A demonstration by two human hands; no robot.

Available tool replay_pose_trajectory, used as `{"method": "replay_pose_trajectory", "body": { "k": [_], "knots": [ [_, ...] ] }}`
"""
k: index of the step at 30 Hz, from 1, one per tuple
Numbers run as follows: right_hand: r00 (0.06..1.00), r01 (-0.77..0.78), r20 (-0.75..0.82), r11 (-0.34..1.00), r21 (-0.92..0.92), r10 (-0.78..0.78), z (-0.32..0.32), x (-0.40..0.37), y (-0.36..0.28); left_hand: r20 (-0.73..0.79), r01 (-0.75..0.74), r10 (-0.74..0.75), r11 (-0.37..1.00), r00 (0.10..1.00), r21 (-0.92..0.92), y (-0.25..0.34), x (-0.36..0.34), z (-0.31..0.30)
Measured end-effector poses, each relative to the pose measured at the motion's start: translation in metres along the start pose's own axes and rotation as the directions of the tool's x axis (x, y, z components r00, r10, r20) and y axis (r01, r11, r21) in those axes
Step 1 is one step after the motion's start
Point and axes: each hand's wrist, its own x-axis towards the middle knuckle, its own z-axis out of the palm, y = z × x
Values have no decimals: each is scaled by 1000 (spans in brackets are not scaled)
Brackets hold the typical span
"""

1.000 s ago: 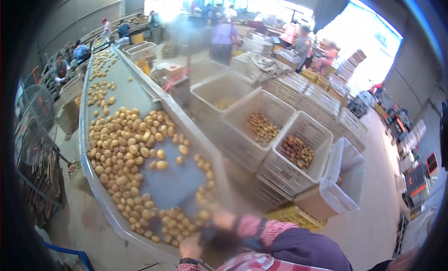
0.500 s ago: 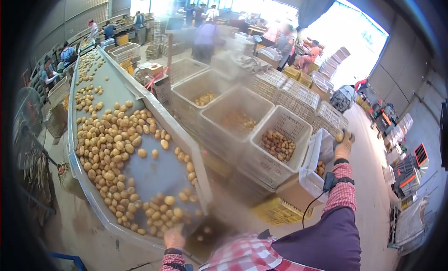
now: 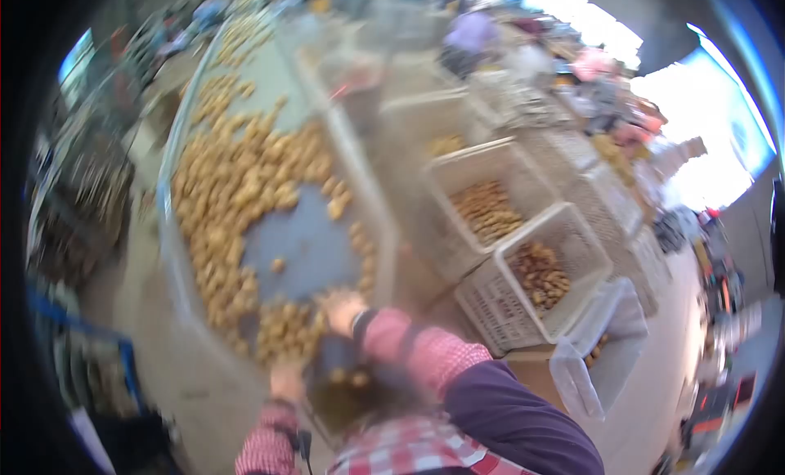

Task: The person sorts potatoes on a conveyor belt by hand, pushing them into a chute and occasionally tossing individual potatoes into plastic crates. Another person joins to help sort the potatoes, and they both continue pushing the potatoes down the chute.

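Note:
Yellow-brown potatoes point(image 3: 249, 168) lie heaped on a long sorting table point(image 3: 304, 244) with a raised rim and a blue-grey surface. At its near end, a smaller cluster of potatoes point(image 3: 288, 332) sits between my hands. My right hand point(image 3: 342, 310) is over the near part of the table, on the right side of that cluster. My left hand point(image 3: 286, 379) is at the cluster's near edge. Motion blur smears the fingers of both hands, so any grip is hidden. A few potatoes point(image 3: 350, 378) show below my right forearm, by a dark opening.
To the right stand pale plastic crates point(image 3: 499, 307) partly filled with potatoes. A cardboard box point(image 3: 523, 373) with a clear plastic liner point(image 3: 625, 311) sits nearest me. Stacked crates and blurred people, one in a purple top point(image 3: 472, 33), are farther back. A blue metal frame point(image 3: 127, 352) stands left.
My right hand has swung from the lined box at the right, where it held a potato, to the table. The view has turned and blurred. My left hand stays at the table's near end.

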Motion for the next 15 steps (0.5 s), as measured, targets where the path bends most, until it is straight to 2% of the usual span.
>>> {"method": "replay_pose_trajectory", "body": {
  "k": [1, 2, 3, 4, 5, 7, 9, 10, 12, 13, 14, 15],
  "knots": [
    [999, 10, 46, 994, 106, -15, 51, 15, -4, -11, 16, -18, 995, 1000, -98, 1, 9, -13],
    [993, 35, 110, 999, 30, -38, 105, 17, 1, 13, 210, -209, 975, 978, -67, 8, 7, -16],
    [978, -58, 189, 989, -137, 84, 96, -2, -26, -96, 254, -256, 967, 962, -30, 15, 12, -23],
    [998, -12, 58, 1000, -13, 12, 117, -16, -28, -215, 291, -274, 956, 937, 46, 22, 22, -31],
    [994, 80, 86, 993, -85, -73, 128, -30, -34, -182, 350, -343, 937, 922, 2, 18, 22, -23],
    [971, 236, 102, 942, -238, -217, 133, -48, -38, -115, 324, -313, 941, 943, 96, 22, 19, -8],
    [952, 306, 39, 943, -128, -304, 127, -45, -31, -97, 252, -238, 953, 966, 167, 34, 9, 4],
    [942, 334, -2, 939, -80, -336, 121, -41, -26, -36, 230, -227, 957, 973, 176, 35, 8, 4],
    [964, 247, 138, 958, -148, -227, 95, -16, -12, 87, 174, -192, 967, 977, 187, 28, 3, -2],
    [961, 219, -166, 975, -35, -222, 45, -22, -21, 133, 155, -161, 986, 978, 55, 19, 5, -13],
    [998, -68, -7, 996, -65, 68, 49, -1, -7, 171, 137, -122, 987, 978, -82, 7, 12, -27],
    [941, -126, -334, 975, -180, 60, 43, -2, -11, 204, 124, -78, 967, 976, -223, 0, 15, -35]
  ]
}}
